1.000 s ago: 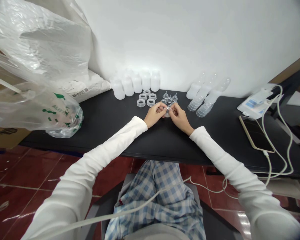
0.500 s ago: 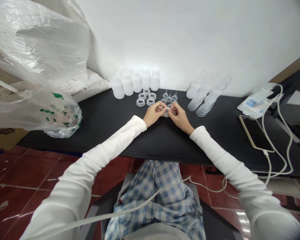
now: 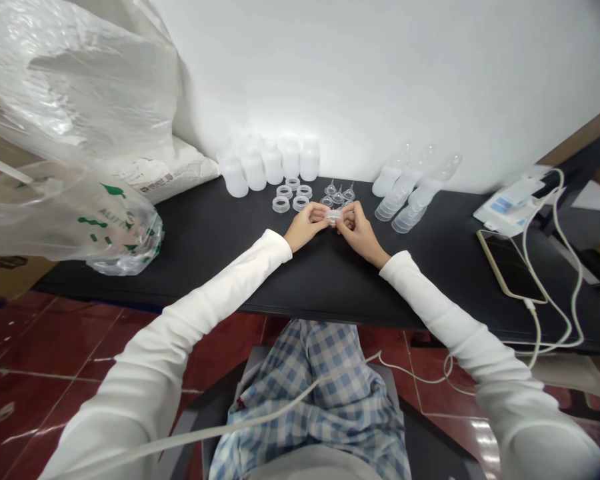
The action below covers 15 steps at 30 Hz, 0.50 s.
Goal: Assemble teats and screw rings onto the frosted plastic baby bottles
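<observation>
Between both hands is a translucent ring collar [image 3: 335, 215], held just above the black table [image 3: 310, 280]. My left hand [image 3: 309, 225] pinches its left side, and my right hand [image 3: 359, 231] grips its right side with thumb and fingers. Whether a nipple sits in the ring is too small to tell. Just behind the hands stand several clear pointed nipples [image 3: 337, 195], partly covered by my right fingers. Several loose ring collars [image 3: 281, 204] lie to the left of them.
White bottles [image 3: 236, 179] stand in a row against the wall. Clear-capped bottles [image 3: 420, 187] and stacked clear cups [image 3: 409, 219] are at right. Farther right lie a phone [image 3: 513, 267] with a cable and a white box [image 3: 510, 203]. A plastic bag [image 3: 120, 233] overhangs the table's left end.
My fingers have shifted to the sides of the ring collar, which now shows more fully between them. The loose rings, nipples and bottles have stayed in place.
</observation>
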Each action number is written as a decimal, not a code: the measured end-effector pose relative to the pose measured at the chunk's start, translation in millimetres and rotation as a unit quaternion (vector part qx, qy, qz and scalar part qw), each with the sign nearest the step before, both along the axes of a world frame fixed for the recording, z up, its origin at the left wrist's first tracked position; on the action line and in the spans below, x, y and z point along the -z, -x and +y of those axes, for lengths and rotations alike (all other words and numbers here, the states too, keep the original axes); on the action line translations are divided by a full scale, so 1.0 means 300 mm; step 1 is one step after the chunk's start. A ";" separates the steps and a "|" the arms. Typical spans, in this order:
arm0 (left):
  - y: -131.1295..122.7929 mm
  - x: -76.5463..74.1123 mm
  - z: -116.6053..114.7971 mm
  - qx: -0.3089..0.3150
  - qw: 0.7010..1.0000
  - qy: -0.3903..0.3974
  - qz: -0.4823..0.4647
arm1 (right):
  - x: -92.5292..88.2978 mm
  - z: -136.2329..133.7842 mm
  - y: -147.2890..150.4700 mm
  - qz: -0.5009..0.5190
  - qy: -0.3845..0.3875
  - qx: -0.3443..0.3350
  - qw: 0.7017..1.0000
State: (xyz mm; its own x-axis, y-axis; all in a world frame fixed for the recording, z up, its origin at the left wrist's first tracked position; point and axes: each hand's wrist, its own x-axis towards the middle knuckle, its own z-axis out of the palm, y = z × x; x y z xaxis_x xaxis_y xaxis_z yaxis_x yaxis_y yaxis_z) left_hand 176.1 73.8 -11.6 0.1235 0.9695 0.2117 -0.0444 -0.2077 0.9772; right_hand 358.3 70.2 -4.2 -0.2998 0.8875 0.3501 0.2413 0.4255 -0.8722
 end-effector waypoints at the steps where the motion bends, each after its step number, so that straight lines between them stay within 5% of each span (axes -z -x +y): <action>1: 0.000 -0.002 0.000 -0.002 1.000 0.004 0.001 | 0.003 0.002 -0.001 0.004 0.000 -0.002 1.000; 15: -0.023 -0.030 -0.034 -0.008 1.000 -0.021 0.004 | 0.016 0.003 0.006 0.029 0.028 -0.005 0.999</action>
State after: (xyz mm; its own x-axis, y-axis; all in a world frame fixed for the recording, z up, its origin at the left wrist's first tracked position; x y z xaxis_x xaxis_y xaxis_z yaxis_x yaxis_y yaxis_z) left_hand 182.9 63.8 -2.4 0.1106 0.9617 0.2509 -0.0324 -0.2488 0.9680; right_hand 356.4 71.0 -9.0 -0.2884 0.9036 0.3167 0.1853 0.3771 -0.9074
